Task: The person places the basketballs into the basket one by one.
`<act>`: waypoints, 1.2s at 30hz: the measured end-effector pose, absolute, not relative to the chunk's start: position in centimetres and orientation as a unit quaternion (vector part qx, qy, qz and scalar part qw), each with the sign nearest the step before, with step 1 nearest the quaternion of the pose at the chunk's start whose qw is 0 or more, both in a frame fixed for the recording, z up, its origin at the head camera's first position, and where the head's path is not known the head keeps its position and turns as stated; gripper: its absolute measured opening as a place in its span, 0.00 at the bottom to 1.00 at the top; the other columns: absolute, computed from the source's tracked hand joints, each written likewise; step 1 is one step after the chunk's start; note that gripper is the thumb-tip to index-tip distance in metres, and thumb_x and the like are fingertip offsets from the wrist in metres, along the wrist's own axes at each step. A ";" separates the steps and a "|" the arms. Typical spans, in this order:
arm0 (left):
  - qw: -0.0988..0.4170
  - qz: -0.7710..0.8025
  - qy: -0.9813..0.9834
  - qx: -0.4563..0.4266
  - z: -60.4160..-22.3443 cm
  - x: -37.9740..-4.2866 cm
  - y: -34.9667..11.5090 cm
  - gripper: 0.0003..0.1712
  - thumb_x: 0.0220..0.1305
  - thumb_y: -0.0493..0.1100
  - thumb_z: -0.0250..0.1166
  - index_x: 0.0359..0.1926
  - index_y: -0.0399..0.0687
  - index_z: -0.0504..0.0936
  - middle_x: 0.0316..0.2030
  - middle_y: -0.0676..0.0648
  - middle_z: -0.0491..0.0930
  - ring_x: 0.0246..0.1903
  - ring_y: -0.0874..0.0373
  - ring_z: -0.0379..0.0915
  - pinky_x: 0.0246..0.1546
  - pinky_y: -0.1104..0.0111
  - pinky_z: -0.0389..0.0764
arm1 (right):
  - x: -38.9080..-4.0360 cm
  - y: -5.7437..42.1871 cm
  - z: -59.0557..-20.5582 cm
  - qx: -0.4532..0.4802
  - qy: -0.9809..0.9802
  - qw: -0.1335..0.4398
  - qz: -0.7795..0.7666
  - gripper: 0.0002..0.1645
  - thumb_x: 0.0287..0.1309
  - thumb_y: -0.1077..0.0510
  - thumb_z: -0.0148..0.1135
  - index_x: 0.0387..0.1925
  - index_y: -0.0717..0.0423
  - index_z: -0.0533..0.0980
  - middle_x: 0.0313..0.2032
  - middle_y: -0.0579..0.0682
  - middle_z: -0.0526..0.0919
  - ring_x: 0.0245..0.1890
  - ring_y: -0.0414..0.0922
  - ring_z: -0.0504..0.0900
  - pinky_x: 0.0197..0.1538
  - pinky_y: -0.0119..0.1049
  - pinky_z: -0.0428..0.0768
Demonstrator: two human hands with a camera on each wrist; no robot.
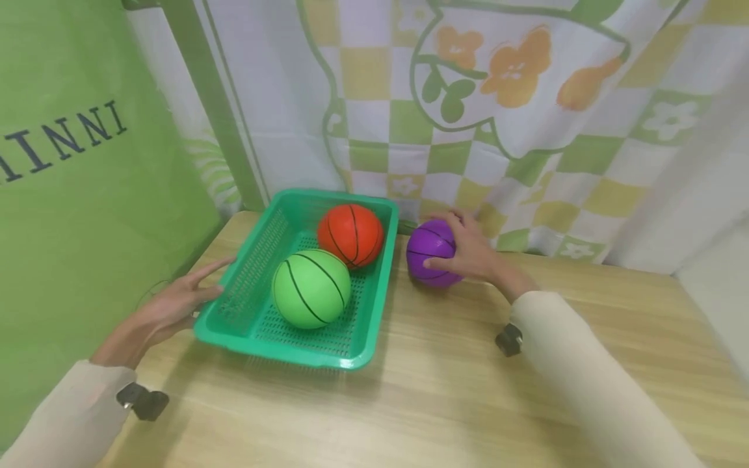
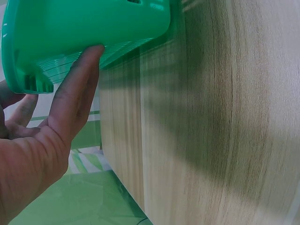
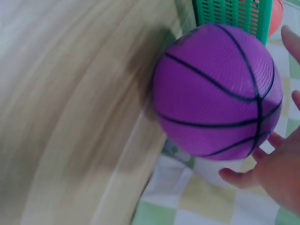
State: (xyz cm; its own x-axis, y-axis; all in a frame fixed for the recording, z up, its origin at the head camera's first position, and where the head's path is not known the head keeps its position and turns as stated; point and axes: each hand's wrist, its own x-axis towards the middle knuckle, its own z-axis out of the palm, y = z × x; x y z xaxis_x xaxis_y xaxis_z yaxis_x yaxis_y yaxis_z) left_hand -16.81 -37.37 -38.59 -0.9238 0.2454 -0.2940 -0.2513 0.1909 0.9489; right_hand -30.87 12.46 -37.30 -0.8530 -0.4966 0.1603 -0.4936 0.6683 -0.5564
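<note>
At the left side of a green plastic basket (image 1: 205, 328), my left hand (image 1: 172, 305) has its fingers extended. One straight finger (image 2: 77, 89) touches the basket's outer wall in the left wrist view. Inside the basket are a red ball (image 1: 351, 235) and a light green ball (image 1: 311, 289), both with black basketball lines. A purple ball (image 1: 432, 253) of the same pattern sits on the table, right of the basket. Around it my right hand (image 1: 471, 250) spreads its fingers; the right wrist view shows gaps between some fingertips and the purple ball (image 3: 218, 93).
The wooden table (image 1: 409, 403) meets a checked, flowered curtain (image 1: 404, 123) at the back. A green lettered fabric panel (image 1: 76, 214) rises on the left. A pale wall (image 1: 716, 260) stands at the right. Each sleeve carries a small black device (image 1: 143, 401).
</note>
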 end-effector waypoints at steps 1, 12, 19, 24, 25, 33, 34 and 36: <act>0.197 0.636 0.746 0.000 -38.6 -16.8 -37.4 0.38 0.80 0.40 0.47 0.81 0.57 0.39 0.64 0.25 0.61 0.45 0.46 0.80 0.48 0.48 0.82 | -30.8 12.8 -37.6 -0.270 0.909 -0.001 -0.319 0.55 0.46 0.46 0.78 0.72 0.48 0.61 0.68 0.69 0.55 0.66 0.69 0.57 0.57 0.75 0.66; 0.195 0.636 0.747 -0.014 -38.1 -16.5 -37.4 0.38 0.80 0.40 0.47 0.81 0.57 0.39 0.55 0.31 0.74 0.42 0.45 0.81 0.48 0.46 0.81 | -30.3 15.3 -40.0 -0.289 0.865 -0.024 -0.410 0.66 0.39 0.54 0.82 0.76 0.57 0.53 0.67 0.71 0.55 0.68 0.69 0.52 0.64 0.76 0.54; 0.191 0.632 0.751 -0.013 -37.9 -16.4 -37.5 0.38 0.79 0.40 0.48 0.81 0.55 0.39 0.58 0.28 0.70 0.42 0.46 0.80 0.48 0.47 0.81 | -30.1 15.7 -41.9 -0.273 0.836 -0.016 -0.475 0.68 0.42 0.61 0.80 0.77 0.62 0.45 0.69 0.71 0.52 0.64 0.71 0.59 0.63 0.73 0.61; 0.192 0.633 0.750 -0.012 -37.9 -16.5 -37.6 0.39 0.79 0.40 0.48 0.81 0.56 0.39 0.61 0.26 0.67 0.44 0.45 0.79 0.48 0.47 0.81 | -30.0 14.9 -42.7 -0.235 0.846 -0.009 -0.479 0.68 0.46 0.57 0.79 0.78 0.60 0.43 0.71 0.70 0.49 0.68 0.68 0.55 0.67 0.67 0.60; 0.193 0.633 0.750 -0.012 -38.0 -16.5 -37.6 0.39 0.79 0.40 0.48 0.81 0.57 0.39 0.61 0.26 0.67 0.45 0.44 0.79 0.48 0.47 0.81 | -30.0 14.7 -42.9 -0.228 0.850 -0.009 -0.475 0.68 0.46 0.56 0.78 0.78 0.58 0.42 0.71 0.70 0.48 0.69 0.68 0.54 0.68 0.67 0.59; 0.199 0.635 0.746 -0.014 -38.0 -16.5 -37.6 0.39 0.79 0.40 0.47 0.81 0.57 0.38 0.58 0.30 0.71 0.45 0.45 0.79 0.49 0.47 0.81 | -30.3 13.7 -44.1 -0.195 0.866 -0.017 -0.460 0.69 0.46 0.52 0.80 0.79 0.49 0.44 0.72 0.70 0.46 0.68 0.70 0.56 0.65 0.69 0.61; 0.198 0.635 0.746 -0.015 -38.0 -16.5 -37.6 0.38 0.79 0.40 0.47 0.81 0.57 0.39 0.58 0.30 0.71 0.44 0.45 0.80 0.49 0.47 0.81 | -30.4 13.6 -44.1 -0.194 0.866 -0.018 -0.460 0.69 0.46 0.52 0.80 0.79 0.49 0.45 0.72 0.70 0.46 0.68 0.71 0.57 0.65 0.69 0.61; 0.196 0.635 0.747 -0.015 -38.0 -16.4 -37.6 0.38 0.80 0.40 0.47 0.81 0.57 0.39 0.58 0.30 0.71 0.43 0.46 0.80 0.48 0.47 0.81 | -30.4 13.5 -44.1 -0.193 0.866 -0.022 -0.461 0.68 0.45 0.52 0.80 0.79 0.49 0.46 0.72 0.69 0.46 0.68 0.70 0.57 0.65 0.69 0.62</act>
